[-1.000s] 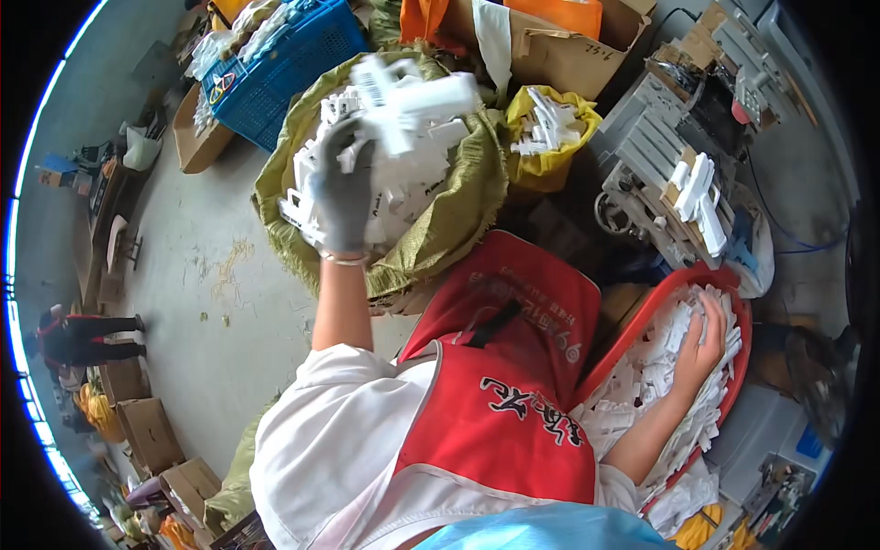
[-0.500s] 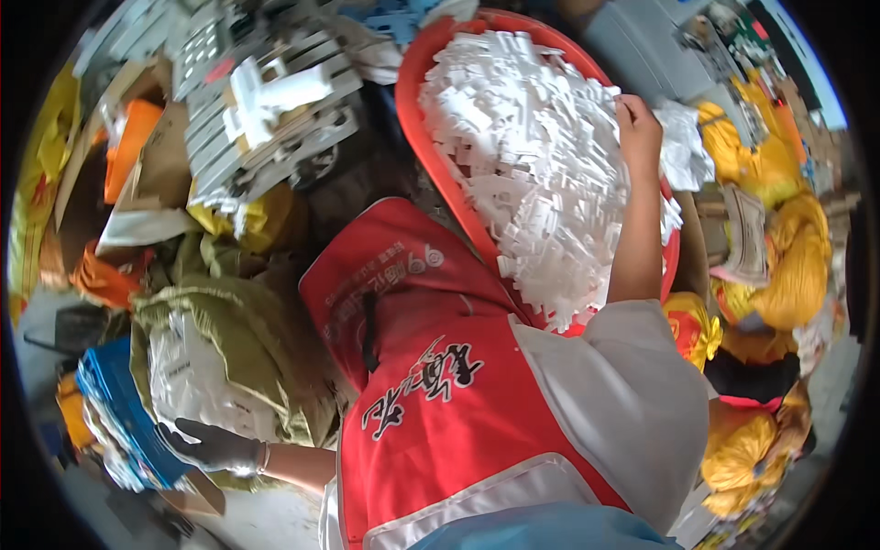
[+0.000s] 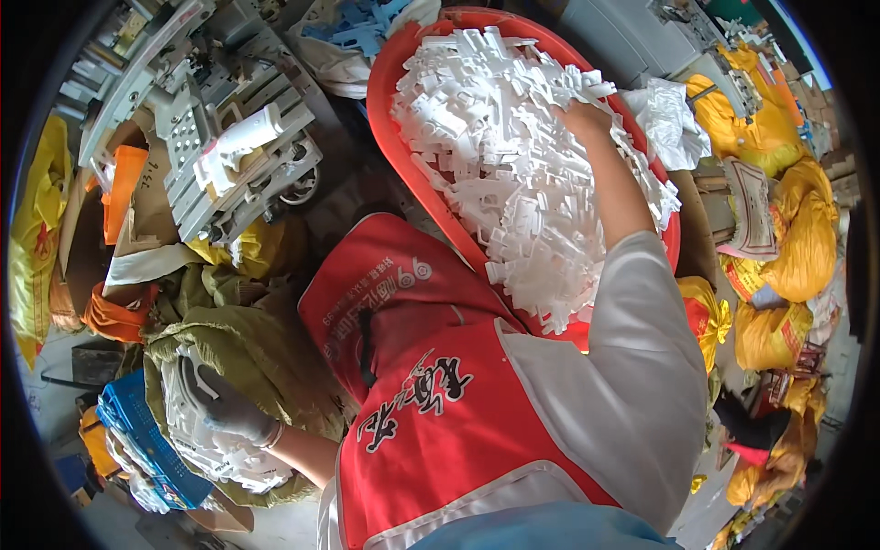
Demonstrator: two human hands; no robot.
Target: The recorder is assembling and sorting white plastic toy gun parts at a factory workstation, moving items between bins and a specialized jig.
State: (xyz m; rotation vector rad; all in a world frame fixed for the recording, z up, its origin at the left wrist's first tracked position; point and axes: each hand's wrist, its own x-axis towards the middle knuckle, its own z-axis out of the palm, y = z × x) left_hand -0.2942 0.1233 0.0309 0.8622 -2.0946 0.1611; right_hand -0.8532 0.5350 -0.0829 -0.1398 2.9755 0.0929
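Observation:
My left hand (image 3: pixel 220 400), in a grey glove, is over the open mouth of an olive woven sack (image 3: pixel 275 348). Its thumb and fingers are curved and apart, and nothing gripped shows between them. White plastic pieces (image 3: pixel 229 460) fill the sack under and around it. My bare right hand (image 3: pixel 587 119) reaches into a heap of small white plastic parts (image 3: pixel 495 174) inside a large red oval tub (image 3: pixel 390 92). Its fingertips are partly lost among the parts, so a hold on any piece cannot be made out.
A grey metal machine (image 3: pixel 206 137) with a white cylinder (image 3: pixel 247 133) on it stands at upper left. Beside the sack is a blue crate (image 3: pixel 151 440). Tied yellow bags (image 3: pixel 797 229) pile up on the right. A crumpled white bag (image 3: pixel 665 124) lies against the tub.
My right hand has moved left from the tub's rim into the white heap. The left hand has shifted up and right, from beside the blue crate to over the sack. The view has moved slightly.

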